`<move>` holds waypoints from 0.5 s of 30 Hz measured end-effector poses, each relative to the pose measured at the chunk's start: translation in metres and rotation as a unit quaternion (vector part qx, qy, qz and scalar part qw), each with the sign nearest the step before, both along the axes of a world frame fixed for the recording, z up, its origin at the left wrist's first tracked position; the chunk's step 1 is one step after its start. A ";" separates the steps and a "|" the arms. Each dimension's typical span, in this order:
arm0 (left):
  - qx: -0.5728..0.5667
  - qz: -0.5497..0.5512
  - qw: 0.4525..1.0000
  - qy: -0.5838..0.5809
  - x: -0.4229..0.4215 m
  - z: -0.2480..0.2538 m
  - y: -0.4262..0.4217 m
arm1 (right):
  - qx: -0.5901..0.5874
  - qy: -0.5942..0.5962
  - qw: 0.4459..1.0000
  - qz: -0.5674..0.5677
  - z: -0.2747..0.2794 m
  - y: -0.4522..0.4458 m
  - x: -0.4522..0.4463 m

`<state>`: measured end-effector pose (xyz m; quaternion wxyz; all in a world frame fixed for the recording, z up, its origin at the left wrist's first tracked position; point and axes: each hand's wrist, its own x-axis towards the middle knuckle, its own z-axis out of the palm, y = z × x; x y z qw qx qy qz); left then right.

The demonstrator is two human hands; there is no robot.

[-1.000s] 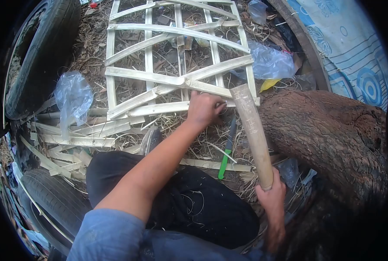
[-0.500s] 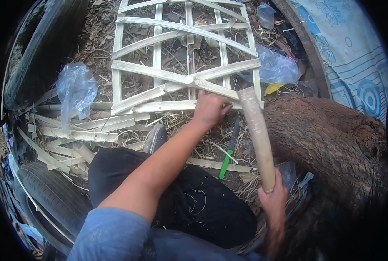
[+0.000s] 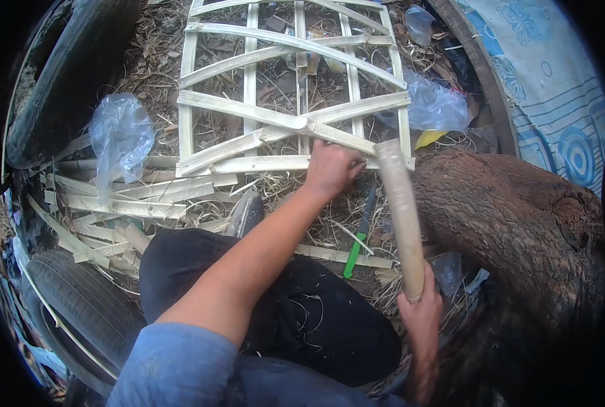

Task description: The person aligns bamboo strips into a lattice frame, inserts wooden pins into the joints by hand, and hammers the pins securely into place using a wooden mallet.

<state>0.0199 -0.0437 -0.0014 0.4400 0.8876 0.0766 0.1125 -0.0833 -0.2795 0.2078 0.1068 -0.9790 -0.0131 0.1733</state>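
The right hand (image 3: 421, 305) grips a smooth, tan cylindrical stick (image 3: 402, 224) at the near-right corner of a pale, flat-slatted lattice (image 3: 297, 122) on fibre-strewn ground (image 3: 161, 71). The left hand's (image 3: 331, 169) fingers curl at the lattice's near edge, hold unclear.

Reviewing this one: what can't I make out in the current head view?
All in the head view:
Left hand: some fingertips hidden behind the hand itself.
Slat frame: far end cut off by the top edge.
Stick: tip overlaps the slat frame, so contact can't be told.
Right hand: some fingers hidden behind the stick.
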 end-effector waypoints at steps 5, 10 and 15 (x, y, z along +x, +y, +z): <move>-0.015 0.001 1.000 0.006 0.000 0.001 0.000 | 0.058 -0.049 0.996 0.056 -0.006 -0.003 -0.008; 0.026 -0.003 0.999 -0.019 0.004 0.000 0.003 | 0.008 0.015 0.998 0.055 -0.004 -0.002 -0.002; -0.004 0.009 1.000 -0.025 -0.001 -0.001 0.001 | -0.036 0.045 0.998 -0.005 0.007 0.010 -0.002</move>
